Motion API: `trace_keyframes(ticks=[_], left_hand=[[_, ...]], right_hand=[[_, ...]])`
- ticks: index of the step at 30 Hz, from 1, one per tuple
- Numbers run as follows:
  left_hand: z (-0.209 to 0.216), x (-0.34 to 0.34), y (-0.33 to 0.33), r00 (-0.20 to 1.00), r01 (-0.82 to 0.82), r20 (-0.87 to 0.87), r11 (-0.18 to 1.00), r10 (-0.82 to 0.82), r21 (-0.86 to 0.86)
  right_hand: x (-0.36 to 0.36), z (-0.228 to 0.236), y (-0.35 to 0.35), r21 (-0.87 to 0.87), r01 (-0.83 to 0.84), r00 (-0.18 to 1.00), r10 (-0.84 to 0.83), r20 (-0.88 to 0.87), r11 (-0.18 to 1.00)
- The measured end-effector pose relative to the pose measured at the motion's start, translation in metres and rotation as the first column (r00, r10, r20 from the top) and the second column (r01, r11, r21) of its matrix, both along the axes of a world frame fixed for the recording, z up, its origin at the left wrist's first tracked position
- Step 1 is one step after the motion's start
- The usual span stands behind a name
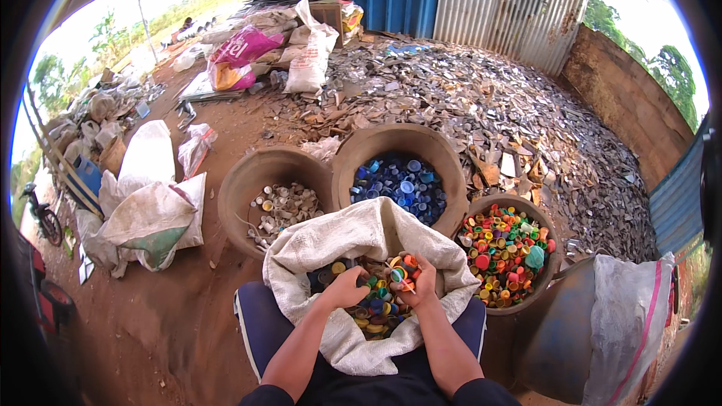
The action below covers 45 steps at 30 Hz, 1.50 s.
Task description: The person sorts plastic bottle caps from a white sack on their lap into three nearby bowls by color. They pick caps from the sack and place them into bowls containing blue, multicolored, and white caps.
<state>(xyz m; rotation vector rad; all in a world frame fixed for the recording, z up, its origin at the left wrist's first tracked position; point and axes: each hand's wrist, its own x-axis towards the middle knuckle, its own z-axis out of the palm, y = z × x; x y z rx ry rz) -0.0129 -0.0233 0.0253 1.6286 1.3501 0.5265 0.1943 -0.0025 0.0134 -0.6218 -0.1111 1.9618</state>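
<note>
A white woven sack [297, 249] with a rolled-down rim sits open on my lap, holding mixed plastic bottle caps [377, 310]. Over its right part, my right hand [424, 283] is closed round several bottle caps [404, 269], red, orange and green among them. My left hand [344, 289] is above the caps on the left, its fingers curled inward. What those fingers hold, if anything, is hidden. Beyond the sack stand a tub of whitish caps [289, 207], a tub of blue caps [402, 184] and, at right, a tub of red, orange, yellow and green caps [508, 256].
A blue-grey barrel [556, 323] lies at the right with a pale sack [628, 323] over its end. White sacks [154, 210] lie on the earth floor at left. Broken scrap pieces [489, 105] spread far back toward a corrugated metal fence [511, 11]. Filled sacks [308, 60] are piled behind.
</note>
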Motion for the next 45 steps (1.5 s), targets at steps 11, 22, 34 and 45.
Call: trace_keyframes(ticks=[11,22,34,45], left_hand=[[-0.012,-0.005,0.002,0.994,0.099,-0.044,0.995,-0.098,0.014],[-0.024,0.0,0.002,1.0,-0.014,-0.015,0.998,0.013,-0.053],[-0.026,0.007,-0.001,0.994,-0.037,-0.108,0.997,0.029,-0.073],[0.061,0.176,0.003,0.983,0.075,0.154,0.983,-0.101,0.167]], right_hand=[[0.113,0.037,0.005,0.223,0.403,0.912,-0.411,-0.011,0.888],[0.272,-0.072,-0.062,-0.139,0.767,0.63,-0.694,0.347,0.627],[0.327,-0.114,-0.042,-0.2,0.786,0.617,-0.766,0.182,0.585],[0.194,0.021,-0.026,0.35,0.52,0.77,-0.605,0.202,0.779]])
